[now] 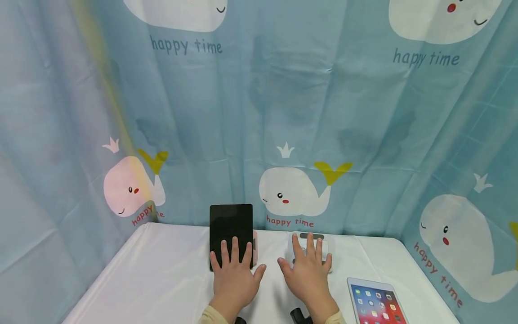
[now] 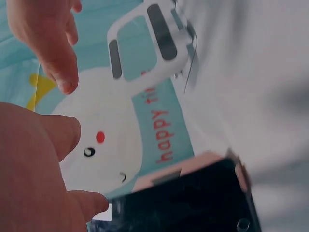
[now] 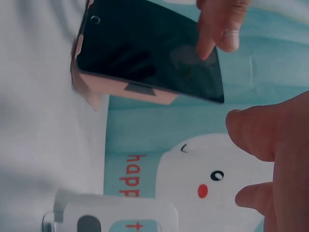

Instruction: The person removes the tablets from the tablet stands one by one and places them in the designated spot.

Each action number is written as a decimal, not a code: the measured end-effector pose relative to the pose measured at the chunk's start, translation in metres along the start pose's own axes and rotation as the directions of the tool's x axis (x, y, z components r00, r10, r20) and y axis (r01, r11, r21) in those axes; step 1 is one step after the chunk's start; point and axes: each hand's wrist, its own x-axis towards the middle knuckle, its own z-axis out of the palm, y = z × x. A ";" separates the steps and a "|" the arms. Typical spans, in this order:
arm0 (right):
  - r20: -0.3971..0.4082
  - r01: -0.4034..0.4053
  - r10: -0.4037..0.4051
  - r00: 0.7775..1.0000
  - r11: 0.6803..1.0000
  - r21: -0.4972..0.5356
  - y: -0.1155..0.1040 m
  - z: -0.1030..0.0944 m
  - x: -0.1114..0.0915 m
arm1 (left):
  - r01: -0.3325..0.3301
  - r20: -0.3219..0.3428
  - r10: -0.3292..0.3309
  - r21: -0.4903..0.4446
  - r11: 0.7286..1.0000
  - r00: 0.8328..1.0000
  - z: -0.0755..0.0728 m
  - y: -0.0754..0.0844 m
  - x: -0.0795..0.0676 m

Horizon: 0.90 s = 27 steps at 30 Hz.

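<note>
My left hand [image 1: 236,279], fingers straight and spread, is in front of a black-screened tablet [image 1: 230,222]. That tablet leans upright on a pink stand [image 3: 125,89], whose edge shows at its side. Spread the same way, my right hand [image 1: 308,276] lies over a white stand [image 2: 166,71] with dark grey pads and an open frame, partly hidden by the fingers in the head view. Neither hand grips anything; whether the fingertips touch the tablet or the stand I cannot tell. A white-bordered tablet [image 1: 376,301], its screen lit with app icons, lies flat right of my right hand.
A white cloth covers the table [image 1: 162,270]. Behind it hangs a blue curtain [image 1: 291,99] printed with whales and words, also closing in both sides. A black wrist-worn piece [image 1: 299,316] shows beside the right wrist.
</note>
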 end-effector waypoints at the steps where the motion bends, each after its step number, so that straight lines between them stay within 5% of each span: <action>1: -0.003 0.007 -0.007 1.000 1.000 0.000 -0.002 0.001 0.001 | 0.001 -0.003 -0.001 0.000 1.000 1.000 -0.001 -0.003 0.001; 8: -0.018 0.082 -0.081 0.997 0.995 0.055 -0.011 0.006 0.009 | 0.027 -0.001 -0.027 -0.001 1.000 1.000 -0.006 -0.022 0.005; 16: 0.003 0.075 -0.077 0.997 0.969 0.236 -0.018 0.002 0.020 | 0.056 -0.011 -0.057 -0.069 0.996 0.998 -0.014 -0.048 0.012; 22: 0.028 0.070 -0.091 0.995 0.895 0.440 -0.022 0.003 0.029 | 0.059 -0.030 -0.067 -0.222 0.973 0.997 -0.015 -0.069 0.019; 27: 0.077 0.007 -0.067 0.995 0.798 0.603 -0.025 0.005 0.036 | 0.061 -0.025 -0.078 -0.407 0.912 0.997 -0.013 -0.086 0.028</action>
